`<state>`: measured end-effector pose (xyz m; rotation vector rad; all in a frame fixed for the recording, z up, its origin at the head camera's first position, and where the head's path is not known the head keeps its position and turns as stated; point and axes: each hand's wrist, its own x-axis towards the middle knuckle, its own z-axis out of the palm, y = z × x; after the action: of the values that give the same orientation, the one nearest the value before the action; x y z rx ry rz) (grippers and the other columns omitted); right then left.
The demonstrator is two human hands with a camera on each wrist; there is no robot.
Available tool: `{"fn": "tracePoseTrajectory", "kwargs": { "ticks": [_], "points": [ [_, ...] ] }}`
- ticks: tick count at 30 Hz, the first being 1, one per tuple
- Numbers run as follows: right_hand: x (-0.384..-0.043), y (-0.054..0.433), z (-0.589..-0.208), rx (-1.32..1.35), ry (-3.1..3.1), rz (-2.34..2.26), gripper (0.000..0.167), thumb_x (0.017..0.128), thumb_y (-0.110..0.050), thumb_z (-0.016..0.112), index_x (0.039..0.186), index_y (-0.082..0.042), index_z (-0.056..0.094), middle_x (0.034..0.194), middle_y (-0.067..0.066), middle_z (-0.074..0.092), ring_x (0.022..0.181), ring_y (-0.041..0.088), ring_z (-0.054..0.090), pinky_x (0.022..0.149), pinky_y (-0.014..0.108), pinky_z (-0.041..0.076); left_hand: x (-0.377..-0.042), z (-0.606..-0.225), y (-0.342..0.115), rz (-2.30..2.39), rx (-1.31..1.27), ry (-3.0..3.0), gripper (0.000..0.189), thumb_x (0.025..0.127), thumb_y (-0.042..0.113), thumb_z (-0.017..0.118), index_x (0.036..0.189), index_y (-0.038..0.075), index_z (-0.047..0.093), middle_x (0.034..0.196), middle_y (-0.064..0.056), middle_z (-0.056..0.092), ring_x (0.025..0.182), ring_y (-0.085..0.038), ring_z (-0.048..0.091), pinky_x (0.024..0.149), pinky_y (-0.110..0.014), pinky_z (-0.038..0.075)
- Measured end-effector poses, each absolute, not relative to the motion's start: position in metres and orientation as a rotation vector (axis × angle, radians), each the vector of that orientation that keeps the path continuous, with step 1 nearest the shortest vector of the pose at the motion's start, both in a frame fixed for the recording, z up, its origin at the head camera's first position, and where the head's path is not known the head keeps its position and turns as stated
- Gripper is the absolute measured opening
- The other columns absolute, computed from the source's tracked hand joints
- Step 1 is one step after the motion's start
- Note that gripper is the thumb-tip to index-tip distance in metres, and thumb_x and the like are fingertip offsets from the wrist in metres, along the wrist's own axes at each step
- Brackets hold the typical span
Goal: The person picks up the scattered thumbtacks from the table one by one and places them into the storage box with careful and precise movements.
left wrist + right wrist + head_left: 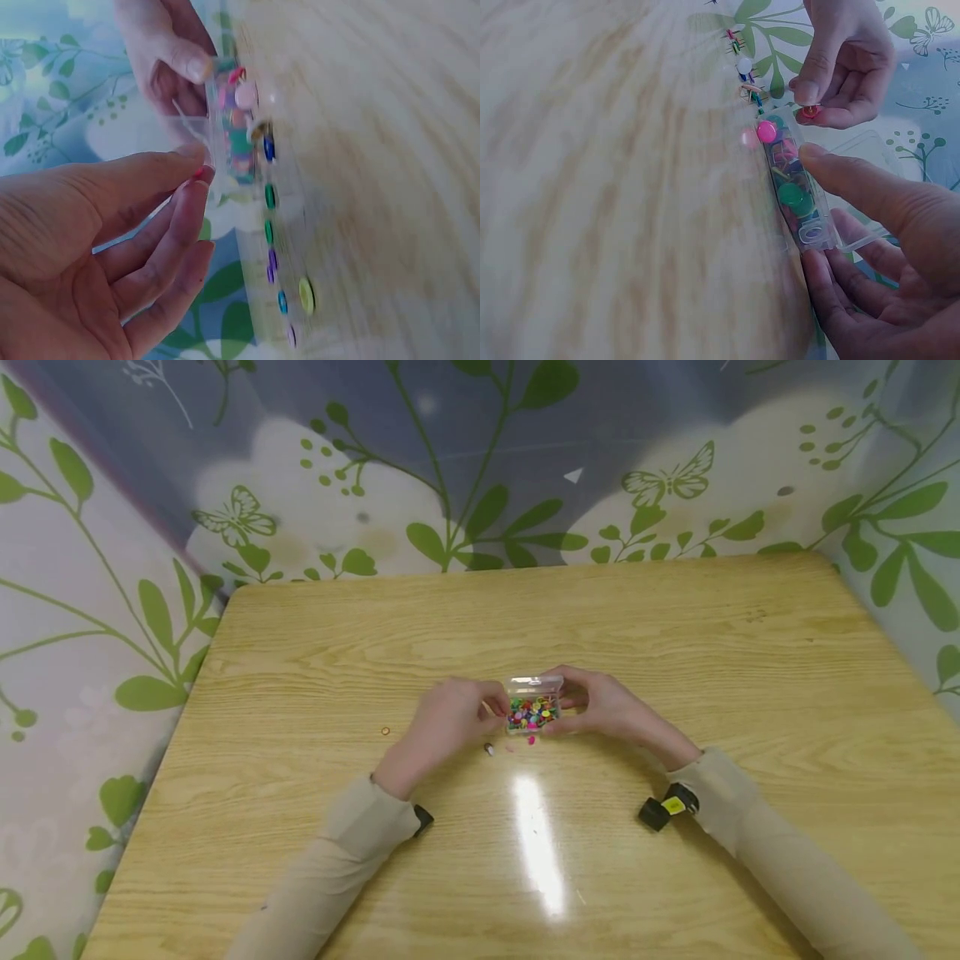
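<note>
A small clear plastic box (534, 717) full of colourful thumbtacks sits on the wooden table, its hinged lid (536, 683) raised at the back. The right hand (611, 706) grips the box at its right end, with the thumb along the near side in the right wrist view. Close to the box's left end, the left hand (450, 718) pinches a red thumbtack (810, 112) between thumb and fingertip. Beside the box lies a pink thumbtack (532, 740). A green thumbtack (270, 196) and several others are strewn nearby in the left wrist view.
The wooden table (675, 635) meets a wall with a leaf-and-butterfly print at the back and sides. A small orange ring-shaped item (386, 731) lies left of the left hand. A dark-and-white tack (489, 749) lies just in front of the box's left end.
</note>
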<state>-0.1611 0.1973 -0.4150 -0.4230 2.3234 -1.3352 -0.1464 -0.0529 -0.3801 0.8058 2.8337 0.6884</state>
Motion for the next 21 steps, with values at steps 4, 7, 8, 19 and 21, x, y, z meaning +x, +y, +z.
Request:
{"fn": "tracePoseTrajectory", "kwargs": {
  "ticks": [4,7,8,19,21],
  "points": [
    [-0.162,0.198,-0.415,-0.435,2.329,-1.324,0.068,0.079,-0.022,0.089,0.138,-0.016,0.056,0.133,0.012,0.063,0.120,0.034,0.063,0.102,0.050,0.050,-0.144,-0.381,-0.046,0.732,0.848,2.839,0.007,0.090,0.023,0.079,0.087,0.022,0.073,0.084,0.007,0.076,0.071,-0.006,0.068,0.059,-0.024,0.049],
    [-0.162,0.198,-0.415,-0.443,2.338,-1.317,0.066,0.079,-0.022,0.089,0.137,-0.016,0.057,0.131,0.012,0.064,0.119,0.033,0.064,0.102,0.050,0.050,-0.144,-0.381,-0.041,0.745,0.873,2.858,0.007,0.090,0.026,0.079,0.087,0.023,0.073,0.083,0.007,0.076,0.068,-0.004,0.066,0.055,-0.022,0.046],
    [-0.162,0.198,-0.415,-0.447,2.344,-1.313,0.066,0.079,-0.022,0.089,0.137,-0.016,0.057,0.130,0.012,0.064,0.119,0.033,0.064,0.102,0.049,0.050,-0.144,-0.382,-0.040,0.746,0.880,2.863,0.007,0.090,0.026,0.079,0.087,0.023,0.073,0.083,0.007,0.076,0.067,-0.004,0.066,0.054,-0.022,0.045],
    [-0.162,0.197,-0.414,-0.475,2.358,-1.303,0.063,0.080,-0.018,0.088,0.135,-0.014,0.058,0.127,0.012,0.065,0.116,0.031,0.065,0.103,0.049,0.050,-0.144,-0.381,-0.035,0.771,0.878,2.877,0.005,0.092,0.023,0.076,0.096,0.020,0.076,0.089,0.003,0.078,0.065,-0.007,0.068,0.045,-0.021,0.040],
    [-0.162,0.197,-0.414,-0.471,2.360,-1.297,0.063,0.080,-0.018,0.088,0.135,-0.014,0.058,0.128,0.011,0.065,0.116,0.031,0.065,0.103,0.049,0.049,-0.144,-0.381,-0.034,0.776,0.861,2.876,0.006,0.092,0.022,0.076,0.098,0.020,0.076,0.090,0.003,0.078,0.066,-0.008,0.068,0.045,-0.022,0.040]
  ]
}}
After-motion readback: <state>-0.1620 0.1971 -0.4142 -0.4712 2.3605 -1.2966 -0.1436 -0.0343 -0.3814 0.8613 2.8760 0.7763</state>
